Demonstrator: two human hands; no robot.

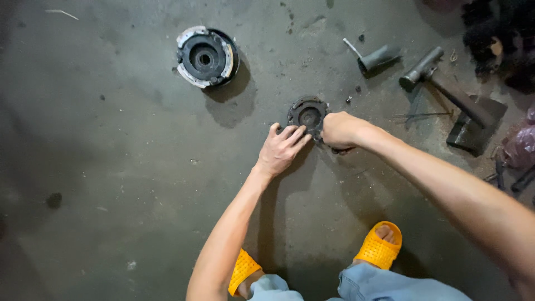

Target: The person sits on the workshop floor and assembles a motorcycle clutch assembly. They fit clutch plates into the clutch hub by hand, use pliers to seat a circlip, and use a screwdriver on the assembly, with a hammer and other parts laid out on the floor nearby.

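Observation:
A small round black metal part (308,113) with a central hole lies on the grey concrete floor (122,167). My left hand (281,149) rests its fingertips on the part's lower left edge, fingers spread. At the part's right edge my right hand (340,130) is closed in a fist; what it grips is hidden. A larger round clutch-like assembly (206,57), black with pale silver shoes around the rim, lies apart at the upper left.
A short dark tube (379,57) lies upper right, and beside it a long-handled metal tool (446,89) with a cylindrical head. Dark clutter (501,39) and a pinkish bag (521,146) sit at the right edge. My feet wear orange slippers (380,245) at the bottom.

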